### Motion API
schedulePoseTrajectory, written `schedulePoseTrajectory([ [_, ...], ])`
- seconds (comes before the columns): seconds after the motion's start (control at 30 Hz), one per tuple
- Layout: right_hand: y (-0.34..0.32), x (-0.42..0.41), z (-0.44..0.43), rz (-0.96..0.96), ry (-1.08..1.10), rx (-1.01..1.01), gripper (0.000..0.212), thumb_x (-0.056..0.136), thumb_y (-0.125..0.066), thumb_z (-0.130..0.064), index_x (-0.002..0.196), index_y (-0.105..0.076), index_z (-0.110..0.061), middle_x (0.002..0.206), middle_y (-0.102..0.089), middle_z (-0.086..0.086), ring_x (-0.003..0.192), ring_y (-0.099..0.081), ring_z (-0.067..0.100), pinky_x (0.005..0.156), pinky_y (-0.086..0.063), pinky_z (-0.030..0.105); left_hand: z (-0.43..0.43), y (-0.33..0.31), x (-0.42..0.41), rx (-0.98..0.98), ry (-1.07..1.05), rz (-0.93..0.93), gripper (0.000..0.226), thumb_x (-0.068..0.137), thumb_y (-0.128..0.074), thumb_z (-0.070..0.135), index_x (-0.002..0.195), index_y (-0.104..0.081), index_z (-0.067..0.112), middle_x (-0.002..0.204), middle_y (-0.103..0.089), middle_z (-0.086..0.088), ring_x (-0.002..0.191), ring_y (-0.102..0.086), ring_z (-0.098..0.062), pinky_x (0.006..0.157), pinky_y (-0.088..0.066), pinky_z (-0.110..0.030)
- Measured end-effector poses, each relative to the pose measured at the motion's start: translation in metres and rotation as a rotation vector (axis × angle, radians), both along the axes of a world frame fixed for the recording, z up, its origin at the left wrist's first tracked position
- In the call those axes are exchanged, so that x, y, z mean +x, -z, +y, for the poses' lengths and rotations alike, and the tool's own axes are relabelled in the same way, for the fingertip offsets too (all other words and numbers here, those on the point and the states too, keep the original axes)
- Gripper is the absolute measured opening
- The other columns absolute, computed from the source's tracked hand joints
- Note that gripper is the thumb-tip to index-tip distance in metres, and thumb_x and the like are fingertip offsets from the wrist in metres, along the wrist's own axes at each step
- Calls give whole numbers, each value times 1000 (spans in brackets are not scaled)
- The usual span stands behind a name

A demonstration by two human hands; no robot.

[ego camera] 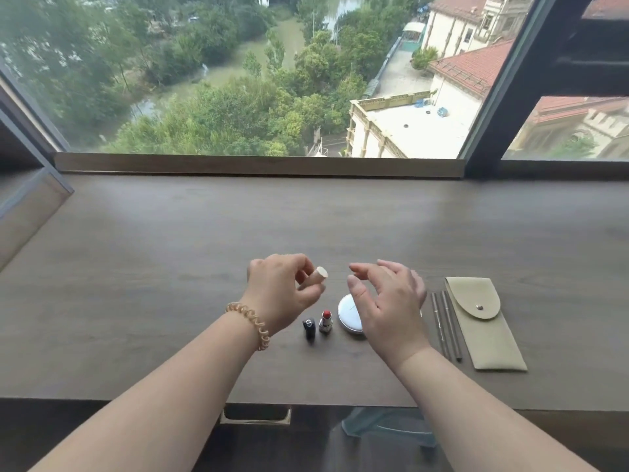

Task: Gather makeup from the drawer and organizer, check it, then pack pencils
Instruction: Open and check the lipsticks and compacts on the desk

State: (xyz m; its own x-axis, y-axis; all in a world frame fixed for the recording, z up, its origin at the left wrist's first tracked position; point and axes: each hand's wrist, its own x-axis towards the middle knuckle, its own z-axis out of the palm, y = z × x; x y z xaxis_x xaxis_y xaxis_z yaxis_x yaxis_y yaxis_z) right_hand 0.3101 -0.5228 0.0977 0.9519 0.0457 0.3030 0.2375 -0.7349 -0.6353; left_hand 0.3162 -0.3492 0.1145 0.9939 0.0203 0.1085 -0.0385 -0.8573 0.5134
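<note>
Nearest on the desk stand an uncapped lipstick, black cap, compact, and pencils beside the pouch. Above, the left hand pinches a beige stick. The right hand hovers empty, fingers loosely spread. Best to hold the stick steady while checking its end.

Shows two forearms bare of any sleeve, uncovered from the wrists down to the lower corners of the view. Wears a single coil band on the left wrist: a spiral like a telephone cord, glossy and translucent, amber-gold, with loops that catch the light, sitting snug just behind the left hand. Has a short, rounded thumbnail on the right hand, plain and natural-looking. Shows bare fingers, their other nails turned away or too small to judge.
</note>
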Motion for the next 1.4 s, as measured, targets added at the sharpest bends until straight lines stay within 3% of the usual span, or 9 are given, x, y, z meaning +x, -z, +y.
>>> schedulePoseTrajectory([
  [0.17, -35, 3, 22, 33, -102, -157, 64, 77, -15, -69, 75, -64, -27, 80, -60, -17, 121, -37, 9, 105, 6, 34, -6, -35, -18, 143, 49, -247, 35, 71, -44, 57, 68, -62, 28, 63, -57, 14, 73, -56, -11, 70, -17, -30],
  [0.43, -66, 6, 22, 93, -61, 48, 57, 83, -20, -52, 67, -64, -20, 61, -55, -8, 91, -54, 15, 111, -10, 48, 3, -65, -35, -12, 64, -368, 34, 72, -49, 63, 80, -67, 34, 61, -50, 27, 66, -47, 6, 76, -22, -27],
  [0.6, -93, 2, 19, 242, -200, 98, 63, 97, -28, -51, 42, -59, -46, 47, -57, -8, 63, -54, -2, 98, -24, 39, 1, -77, -38, 45, 214, -368, 36, 79, -51, 59, 70, -65, 28, 48, -44, 18, 50, -41, 1, 70, -28, -27],
  [0.73, -96, -8, 18, 121, -185, 311, 60, 95, -35, -43, 39, -56, -33, 38, -51, -14, 52, -49, 1, 80, -35, 40, -9, -92, -42, -400, 240, -52, 27, 82, -64, 45, 66, -65, 23, 45, -51, 15, 45, -43, -2, 52, -33, -16],
  [0.9, -87, -11, 8, -316, -155, 46, 50, 90, -33, -45, 53, -54, -17, 55, -47, -9, 78, -52, 13, 88, -26, 34, -19, -87, -52, -874, 192, 235, 32, 82, -55, 43, 69, -73, 19, 58, -58, 4, 50, -42, -9, 55, -38, -19],
  [1.1, -88, -4, -11, 97, -347, -43, 64, 82, -18, -71, 82, -68, -30, 71, -64, -12, 82, -56, 1, 106, -20, 40, -15, -90, -45, -622, 150, 166, 33, 84, -58, 41, 75, -69, 12, 58, -50, 0, 55, -42, -9, 52, -36, -17],
  [1.2, -87, -6, -19, 236, -419, 212, 19, 83, -59, -48, 90, -63, -31, 91, -66, -12, 96, -58, 5, 95, -41, 33, -9, -86, -42, -544, 147, 161, 31, 81, -59, 48, 72, -66, 20, 55, -45, 7, 53, -38, -11, 53, -33, -24],
  [1.33, -93, -8, -23, 399, -424, 337, 40, 90, -47, -54, 74, -66, -23, 76, -67, -2, 73, -60, 8, 73, -43, 27, -8, -80, -39, -232, 178, 62, 25, 82, -61, 50, 74, -63, 26, 55, -52, 11, 57, -46, -8, 59, -37, -25],
  [1.4, -93, -7, -26, 407, -424, 326, 22, 89, -60, -36, 73, -65, -22, 70, -63, -1, 65, -55, 10, 67, -42, 28, -12, -80, -39, -151, 190, 21, 28, 84, -60, 49, 78, -64, 22, 57, -53, 10, 60, -48, -10, 64, -35, -28],
])
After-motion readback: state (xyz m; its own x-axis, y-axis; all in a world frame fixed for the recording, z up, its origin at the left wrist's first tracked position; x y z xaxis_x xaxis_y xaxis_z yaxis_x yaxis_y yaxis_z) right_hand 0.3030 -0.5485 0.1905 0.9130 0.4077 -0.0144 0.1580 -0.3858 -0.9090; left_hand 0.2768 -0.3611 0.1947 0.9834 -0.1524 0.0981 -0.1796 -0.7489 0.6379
